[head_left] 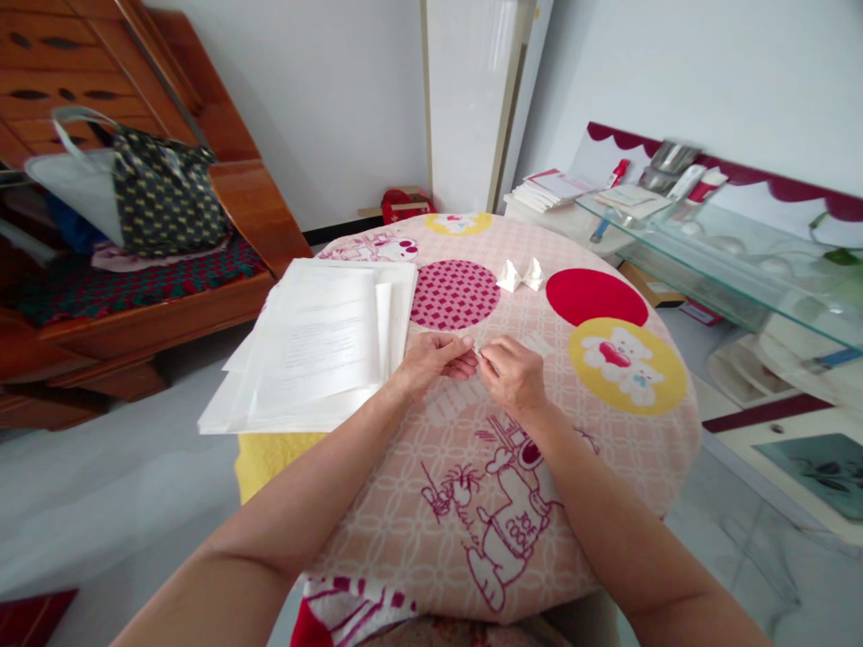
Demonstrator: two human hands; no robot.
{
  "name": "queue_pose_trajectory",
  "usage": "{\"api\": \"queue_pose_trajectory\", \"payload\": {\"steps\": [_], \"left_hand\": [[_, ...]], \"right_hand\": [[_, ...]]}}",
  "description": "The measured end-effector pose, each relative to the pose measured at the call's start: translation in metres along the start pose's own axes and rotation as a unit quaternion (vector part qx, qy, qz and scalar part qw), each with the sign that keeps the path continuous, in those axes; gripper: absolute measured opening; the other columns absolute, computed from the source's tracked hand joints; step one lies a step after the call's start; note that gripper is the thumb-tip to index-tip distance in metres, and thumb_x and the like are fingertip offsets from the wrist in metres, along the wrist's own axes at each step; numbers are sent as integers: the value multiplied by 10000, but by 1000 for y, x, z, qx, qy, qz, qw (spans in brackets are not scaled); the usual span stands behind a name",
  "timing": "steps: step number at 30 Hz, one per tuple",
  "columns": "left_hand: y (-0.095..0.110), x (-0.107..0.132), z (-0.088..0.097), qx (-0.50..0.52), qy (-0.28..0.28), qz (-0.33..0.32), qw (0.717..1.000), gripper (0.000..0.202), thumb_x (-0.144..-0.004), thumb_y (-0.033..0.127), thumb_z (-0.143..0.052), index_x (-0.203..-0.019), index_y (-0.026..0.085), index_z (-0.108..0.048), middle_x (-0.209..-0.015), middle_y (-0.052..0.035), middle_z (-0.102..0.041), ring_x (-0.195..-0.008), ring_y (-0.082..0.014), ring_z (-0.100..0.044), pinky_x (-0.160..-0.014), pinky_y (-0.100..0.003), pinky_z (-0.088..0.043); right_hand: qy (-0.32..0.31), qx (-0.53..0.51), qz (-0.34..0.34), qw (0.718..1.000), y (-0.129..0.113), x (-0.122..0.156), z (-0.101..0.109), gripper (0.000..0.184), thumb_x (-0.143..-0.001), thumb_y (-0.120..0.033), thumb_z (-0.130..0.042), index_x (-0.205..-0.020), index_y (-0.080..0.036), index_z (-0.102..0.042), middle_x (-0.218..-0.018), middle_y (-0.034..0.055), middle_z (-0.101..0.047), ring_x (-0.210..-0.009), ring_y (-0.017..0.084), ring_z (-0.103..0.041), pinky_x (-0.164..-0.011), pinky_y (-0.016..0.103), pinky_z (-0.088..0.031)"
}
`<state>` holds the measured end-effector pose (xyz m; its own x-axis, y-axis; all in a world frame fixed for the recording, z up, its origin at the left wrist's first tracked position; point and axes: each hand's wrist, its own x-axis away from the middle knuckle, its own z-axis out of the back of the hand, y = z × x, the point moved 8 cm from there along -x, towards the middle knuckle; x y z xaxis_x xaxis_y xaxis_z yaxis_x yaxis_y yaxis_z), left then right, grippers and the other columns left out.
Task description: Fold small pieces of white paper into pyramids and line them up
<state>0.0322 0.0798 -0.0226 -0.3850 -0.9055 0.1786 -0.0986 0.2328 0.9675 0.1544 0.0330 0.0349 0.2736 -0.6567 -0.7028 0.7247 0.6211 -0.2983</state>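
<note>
Small white paper piece (480,352) sits pinched between both hands, low over the table (647,449) near its middle. Mostly hidden by fingers; only a sliver shows, so I can't tell its long axis for sure. It looks to run left-right between the two pinches.

Left hand (435,359): fingers curled, thumb and fingertips closed on the piece's left end. Right hand (516,377): same pinch on the right end, knuckles up. A grip at each end likely keeps the piece taut for folding or creasing, judging by the two folded white shapes (520,275) farther back.

Paper stack (316,350) lies left of the hands, overhanging the near-left table edge, within easy reach. Bag (145,184) on the bench (222,270) far left. Glass shelf (728,261) with clutter far right.
</note>
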Motion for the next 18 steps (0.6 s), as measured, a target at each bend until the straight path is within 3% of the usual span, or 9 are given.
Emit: {"api": "queue_pose_trajectory", "payload": {"steps": [6,11,18], "left_hand": [[-2,-1,8,18,37,10,999,372,-719,421,-820,-645,145,-582,-580,-18,-660,-597,-142,-697,-554,-198,-541],[0,-2,12,3,40,9,999,209,-742,310,-738,-714,116,-664,-638,-40,-700,-526,-106,-638,-501,-184,-517],[0,-3,14,-10,25,15,1000,217,-744,312,-747,-707,116,-663,-593,-29,-673,-498,-97,-614,-475,-175,-499]], "right_hand": [[-63,6,7,998,-5,1,-9,192,-901,-119,-547,-914,-203,-719,-995,96,-681,-897,220,-624,-782,333,-510],[-28,-25,-7,999,3,0,-3,285,-869,-75,-556,-1033,-217,-740,-1146,111,-676,-1037,246,-646,-891,369,-543],[-35,-76,6,996,9,2,-4,303,-893,-93,-546,-1053,-228,-766,-1202,107,-685,-1063,232,-666,-916,369,-553]]}}
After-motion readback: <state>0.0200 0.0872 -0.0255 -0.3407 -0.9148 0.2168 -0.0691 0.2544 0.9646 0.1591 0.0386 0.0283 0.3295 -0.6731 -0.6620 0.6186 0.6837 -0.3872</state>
